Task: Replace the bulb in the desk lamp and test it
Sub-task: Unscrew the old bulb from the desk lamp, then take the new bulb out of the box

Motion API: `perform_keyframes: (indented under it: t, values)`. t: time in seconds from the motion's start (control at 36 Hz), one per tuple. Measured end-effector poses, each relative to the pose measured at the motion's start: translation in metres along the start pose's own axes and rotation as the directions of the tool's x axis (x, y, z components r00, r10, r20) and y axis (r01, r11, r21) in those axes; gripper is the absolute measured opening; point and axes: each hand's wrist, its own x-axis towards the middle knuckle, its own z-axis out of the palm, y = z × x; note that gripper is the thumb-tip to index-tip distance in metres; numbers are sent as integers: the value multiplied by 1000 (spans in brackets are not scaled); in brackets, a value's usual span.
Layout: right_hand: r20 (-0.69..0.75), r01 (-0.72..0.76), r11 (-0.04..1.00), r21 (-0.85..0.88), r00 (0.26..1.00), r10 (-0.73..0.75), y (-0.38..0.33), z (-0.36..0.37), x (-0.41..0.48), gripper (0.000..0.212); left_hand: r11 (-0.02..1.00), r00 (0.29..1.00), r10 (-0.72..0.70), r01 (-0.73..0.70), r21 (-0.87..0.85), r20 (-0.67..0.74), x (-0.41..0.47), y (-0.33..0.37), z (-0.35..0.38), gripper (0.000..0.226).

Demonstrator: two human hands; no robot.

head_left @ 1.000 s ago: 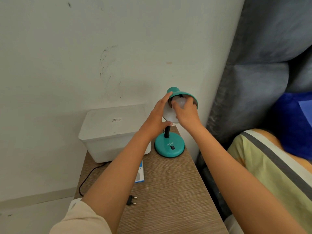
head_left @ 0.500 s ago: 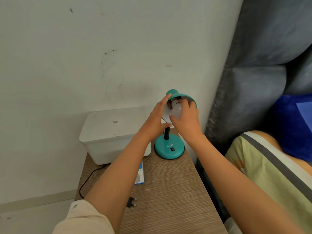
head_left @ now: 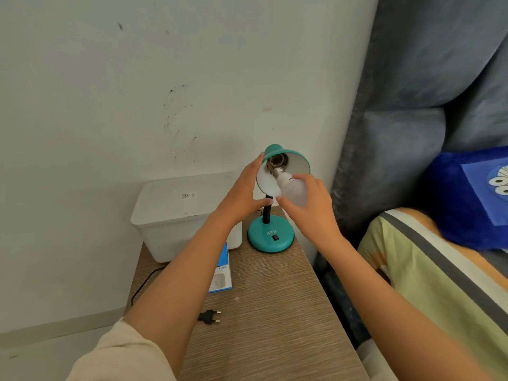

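Resting on a wood-grain bedside table (head_left: 275, 312), a teal desk lamp (head_left: 270, 235) is shown with its shade (head_left: 298, 163) tilted toward the camera. The shade's rim is steadied by the left hand (head_left: 242, 193), fingers extended flat against it. A white bulb (head_left: 292, 192) is gripped by the right hand (head_left: 313, 207), thumb and fingers closed around the globe; its screw base is seen at the mouth of the socket (head_left: 276, 160), inside the shade. An unplugged two-pin plug (head_left: 210, 316) lies on the tabletop, near a blue bulb carton (head_left: 221, 273) and a white lidded box (head_left: 184, 213).
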Motion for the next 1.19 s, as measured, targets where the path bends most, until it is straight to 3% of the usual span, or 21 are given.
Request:
perform_keyframes:
  t: [0.22, 0.39, 0.5, 0.56, 0.64, 0.94, 1.08, 1.19]
  values:
    - [46, -51, 996, 72, 998, 48, 34, 22, -69, 48, 965, 966, -256, 258, 51, -41, -84, -24, -9, 74]
    - [227, -222, 974, 41, 952, 207, 71, 65, -93, 47, 897, 897, -436, 439, 50, -66, -145, -57, -2, 75]
    - [309, -287, 958, -9, 910, 276, 87, 90, -92, 50, 886, 882, -463, 462, -35, -84, -163, -72, 4, 53]
    - [343, -288, 956, -47, 895, 286, 91, 100, -88, 53, 886, 882, -462, 456, -79, -94, -165, -75, 8, 61]
    - [387, -267, 958, -100, 877, 285, 94, 112, -81, 56, 884, 879, -465, 456, -100, -104, -164, -82, 11, 76]
    - [461, -142, 969, -200, 859, 221, 96, 130, -64, 67, 861, 863, -497, 477, -178, -87, -155, -102, 15, 78]
    - [346, 41, 993, -107, 938, -2, 75, 122, -50, 55, 849, 850, -512, 478, -224, -126, -155, -104, 21, 86]
    - [493, 210, 977, -38, 854, -164, 43, 125, -33, 42, 841, 829, -531, 492, -226, -172, -160, -101, 27, 102]
